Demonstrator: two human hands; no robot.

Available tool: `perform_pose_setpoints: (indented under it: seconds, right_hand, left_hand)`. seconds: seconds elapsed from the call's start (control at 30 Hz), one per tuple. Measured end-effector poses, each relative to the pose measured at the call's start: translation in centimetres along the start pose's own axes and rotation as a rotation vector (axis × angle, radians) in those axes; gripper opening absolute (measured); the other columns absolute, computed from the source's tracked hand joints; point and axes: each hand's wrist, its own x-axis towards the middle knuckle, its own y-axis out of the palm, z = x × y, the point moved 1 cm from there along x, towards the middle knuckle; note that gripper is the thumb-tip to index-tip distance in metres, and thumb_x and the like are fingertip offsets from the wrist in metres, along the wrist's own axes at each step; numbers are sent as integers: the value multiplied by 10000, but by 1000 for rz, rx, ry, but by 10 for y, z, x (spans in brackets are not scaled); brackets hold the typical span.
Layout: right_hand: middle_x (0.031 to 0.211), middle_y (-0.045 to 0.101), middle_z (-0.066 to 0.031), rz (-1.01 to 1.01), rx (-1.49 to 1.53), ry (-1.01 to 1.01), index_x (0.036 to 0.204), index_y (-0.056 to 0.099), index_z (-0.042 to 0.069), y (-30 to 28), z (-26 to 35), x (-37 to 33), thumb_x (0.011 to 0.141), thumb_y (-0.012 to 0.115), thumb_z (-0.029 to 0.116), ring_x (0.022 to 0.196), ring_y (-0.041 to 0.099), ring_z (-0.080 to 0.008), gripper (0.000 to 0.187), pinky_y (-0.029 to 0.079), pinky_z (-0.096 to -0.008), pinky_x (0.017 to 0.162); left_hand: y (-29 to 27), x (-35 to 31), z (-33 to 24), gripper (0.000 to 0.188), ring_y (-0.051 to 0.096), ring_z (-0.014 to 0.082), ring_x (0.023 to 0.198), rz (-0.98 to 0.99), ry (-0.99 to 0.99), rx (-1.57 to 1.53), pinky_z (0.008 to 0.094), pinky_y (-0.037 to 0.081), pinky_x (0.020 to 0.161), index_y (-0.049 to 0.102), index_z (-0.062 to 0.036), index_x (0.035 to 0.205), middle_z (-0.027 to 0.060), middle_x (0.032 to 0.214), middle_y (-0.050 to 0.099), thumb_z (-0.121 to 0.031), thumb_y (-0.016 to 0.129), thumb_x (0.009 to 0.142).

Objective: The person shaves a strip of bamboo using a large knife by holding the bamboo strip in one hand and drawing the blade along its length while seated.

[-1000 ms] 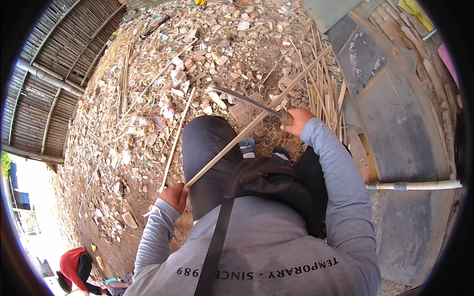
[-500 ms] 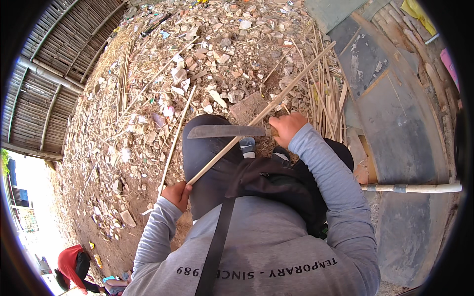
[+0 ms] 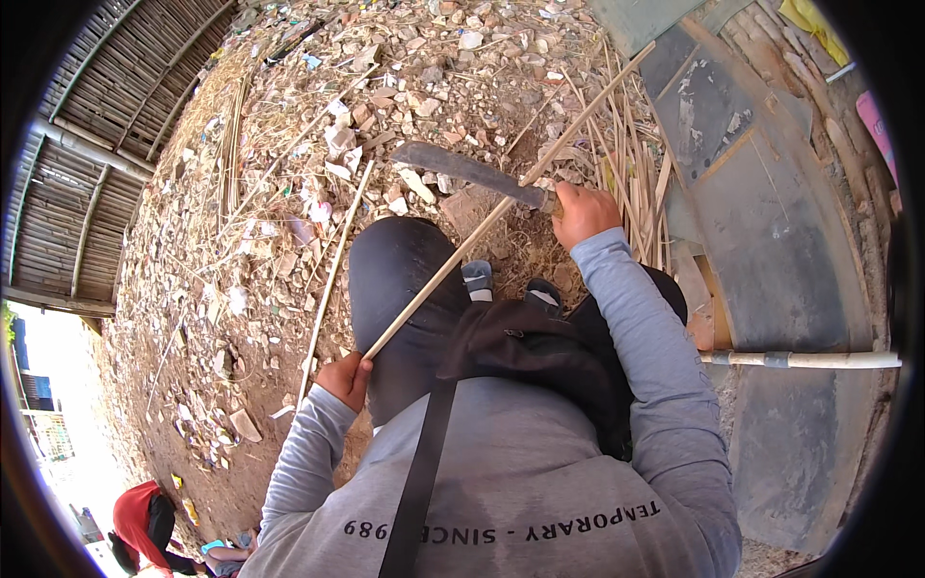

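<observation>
My left hand (image 3: 345,380) is closed round the near end of a long pale bamboo strip (image 3: 443,270). The strip slants across my left knee and away to the far right. My right hand (image 3: 587,214) grips the handle of a machete (image 3: 467,172), whose dark, broad blade points left. Near the handle the blade lies across the strip, beyond my knees; it seems to touch it. My right fingers wrap the handle and hide most of it.
Rubble and broken brick (image 3: 414,106) cover the ground ahead. Several loose bamboo strips (image 3: 636,183) lie at the right, beside dark flat sheets (image 3: 800,250). Another thin strip (image 3: 335,275) lies left of my knee. A bamboo wall (image 3: 116,106) stands far left; a person in red (image 3: 138,515) bends at lower left.
My right hand has moved the machete farther out along the strip, and its blade tip has swung away from me. The strip's far end has risen slightly in view; my left hand stays nearly still.
</observation>
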Motion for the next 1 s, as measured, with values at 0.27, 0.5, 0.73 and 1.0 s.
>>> perform_pose_setpoints:
  seconds: [0.27, 0.5, 0.73, 1.0]
  right_hand:
    - [863, 664, -134, 213, -52, 20, 1096, 570, 78, 2, 6, 1, 718, 732, 214, 797, 649, -335, 434, 500, -462, 732]
    - [866, 663, -154, 325, 13, 108, 1151, 577, 95, -6, 9, 1, 774, 712, 275, 829, 648, -356, 439, 503, -470, 741]
    - [815, 657, -186, 415, 252, 141, 1126, 606, 64, 3, -16, -5, 777, 728, 375, 841, 634, -392, 484, 497, -483, 746]
    - [793, 656, -173, 411, -24, 51, 1051, 593, 74, -13, 3, -2, 816, 681, 280, 821, 651, -362, 324, 509, -480, 741]
  left_hand:
    - [-5, 1, 0, 327, 589, 435, 640, -17, 28, 39, 484, 451, 577, 535, -22, 807, 222, 622, 560, -299, 482, 973]
    - [-3, -1, 4, 320, 590, 437, 634, -15, 8, 36, 489, 454, 575, 533, -24, 807, 223, 618, 562, -293, 483, 973]
    - [-9, 4, -3, 307, 585, 443, 618, -22, 48, 90, 491, 456, 562, 536, -28, 804, 222, 613, 566, -282, 489, 969]
    - [-14, 4, -6, 326, 592, 439, 635, 7, 24, 82, 488, 458, 571, 530, -21, 790, 222, 623, 572, -290, 487, 971]
